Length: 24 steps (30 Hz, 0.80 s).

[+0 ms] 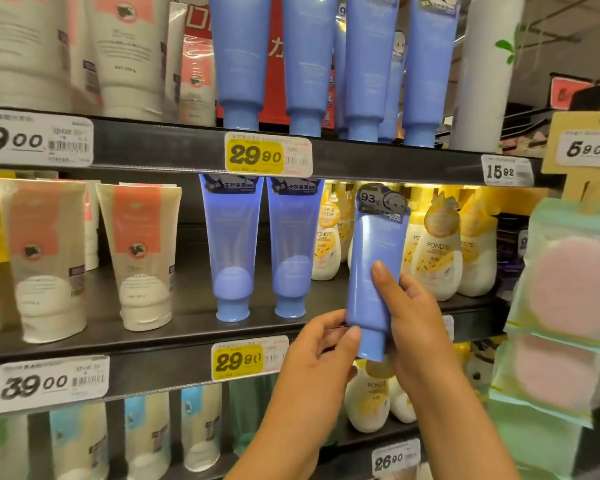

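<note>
A: What are the hands holding?
B: Both are holding one blue tube (374,251). The left hand (321,344) is pinching its bottom end by the cap (373,346). The right hand (414,317) is curling round its side, one finger lying up the front.
A: Where is it?
B: It is sticking up, cap down, above the left hand. Yellow bottles (442,251) are standing just behind the right hand.

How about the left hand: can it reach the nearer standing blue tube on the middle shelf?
Probably yes: the standing tube sits at the shelf front, just left of the left hand, nothing between. That hand pinches the held tube near its cap, though the right hand grips it too.
</note>
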Tool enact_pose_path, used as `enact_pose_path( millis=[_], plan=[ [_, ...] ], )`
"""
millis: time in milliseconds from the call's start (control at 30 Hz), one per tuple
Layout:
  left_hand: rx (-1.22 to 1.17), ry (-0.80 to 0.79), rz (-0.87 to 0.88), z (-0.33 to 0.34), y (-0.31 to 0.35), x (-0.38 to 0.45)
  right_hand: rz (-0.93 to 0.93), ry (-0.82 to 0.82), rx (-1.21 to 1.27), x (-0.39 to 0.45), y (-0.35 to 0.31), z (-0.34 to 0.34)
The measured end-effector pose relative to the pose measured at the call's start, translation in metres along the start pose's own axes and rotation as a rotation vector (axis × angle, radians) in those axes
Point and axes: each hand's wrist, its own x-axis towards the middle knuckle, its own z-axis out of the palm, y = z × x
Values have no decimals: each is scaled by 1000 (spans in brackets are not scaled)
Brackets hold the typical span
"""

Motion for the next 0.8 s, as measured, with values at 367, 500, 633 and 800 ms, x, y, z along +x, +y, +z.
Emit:
enact_pose_path(
  millis=[367,500,633,800],
  plan=[
    [-751,-72,-376,-52,-28,-60,101,-10,115,-83,29,31],
    [-843,-46,-454,-74,-32,-86,125,4,119,-108,42,44],
    [-960,-77,-559,-96,-32,-111,143,29,146,-135,52,58],
    [-1060,-138,-657,-125,-42,-139,163,84,107,-174,61,80]
  ],
)
